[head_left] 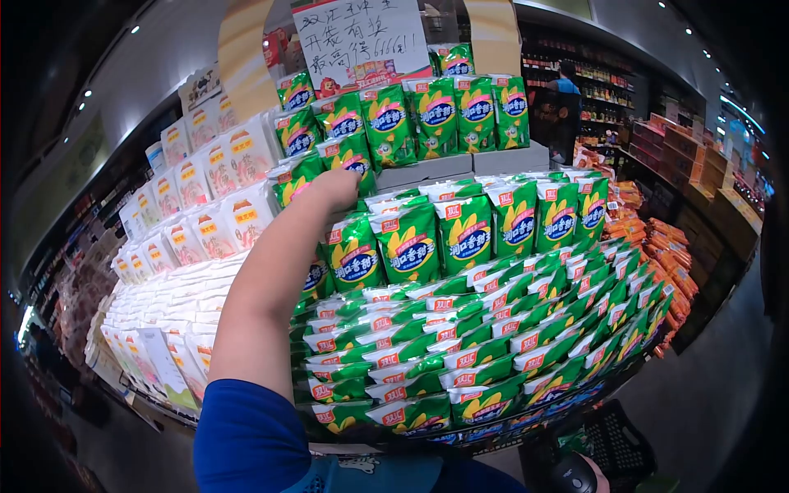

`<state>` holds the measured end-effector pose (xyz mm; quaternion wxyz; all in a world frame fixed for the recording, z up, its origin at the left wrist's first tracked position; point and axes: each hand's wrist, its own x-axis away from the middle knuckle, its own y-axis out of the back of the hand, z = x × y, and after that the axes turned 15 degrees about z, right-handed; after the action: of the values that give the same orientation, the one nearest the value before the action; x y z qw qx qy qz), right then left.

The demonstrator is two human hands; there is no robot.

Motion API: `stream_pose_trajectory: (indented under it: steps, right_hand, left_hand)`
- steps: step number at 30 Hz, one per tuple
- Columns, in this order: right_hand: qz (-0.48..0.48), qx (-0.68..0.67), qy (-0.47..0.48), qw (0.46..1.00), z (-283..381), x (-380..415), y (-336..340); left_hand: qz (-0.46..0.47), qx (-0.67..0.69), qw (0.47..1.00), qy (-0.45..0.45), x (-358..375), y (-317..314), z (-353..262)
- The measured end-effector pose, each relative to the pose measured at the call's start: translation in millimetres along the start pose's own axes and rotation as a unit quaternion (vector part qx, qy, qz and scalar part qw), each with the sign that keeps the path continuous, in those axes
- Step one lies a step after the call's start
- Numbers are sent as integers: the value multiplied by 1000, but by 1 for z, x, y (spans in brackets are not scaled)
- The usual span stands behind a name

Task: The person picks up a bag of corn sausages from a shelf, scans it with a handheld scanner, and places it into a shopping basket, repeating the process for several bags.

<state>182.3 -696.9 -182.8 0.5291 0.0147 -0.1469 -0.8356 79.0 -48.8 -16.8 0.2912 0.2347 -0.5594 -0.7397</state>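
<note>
My left hand (335, 191) reaches up from a blue sleeve to the upper left of the green stack. Its fingers are curled against the lower part of a green bag printed with corn (348, 156), which leans at the end of the upper row. The fingertips are partly hidden behind the hand. Just below stands the front row of the same bags (465, 233), upright. Beneath them, many more bags (485, 357) lie in tight overlapping tiers. My right hand does not show; only some blue clothing appears at the bottom edge.
White packages (215, 234) are stacked on the left. Grey boxes (427, 171) support the upper row, below a handwritten sign (362, 39). Orange packs (667, 267) pile up at right. A black basket (626, 440) is at lower right. Another person (565, 94) stands by the far shelves.
</note>
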Motion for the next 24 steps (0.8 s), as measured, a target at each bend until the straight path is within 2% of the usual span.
stream_pose_trajectory:
  steps: [2,7,10,16,19,24]
  right_hand:
    - [-8,44,4,999,-5,1,1]
    - [-8,3,-20,1000,5,2,-3]
    - [0,4,-9,1000,7,2,-3]
    - [5,5,-14,1000,2,2,-3]
    - [2,9,-13,1000,3,1,-5]
    - [-6,-25,-7,1000,5,2,-9]
  left_hand:
    - [1,30,999,-12,-3,-1,3]
    - [-15,72,997,-29,-3,0,2]
    - [-24,67,997,-37,3,4,-3]
    - [-54,9,998,2,16,12,-8]
    - [-126,5,992,-8,6,2,7]
    - [-129,10,992,-5,8,6,3]
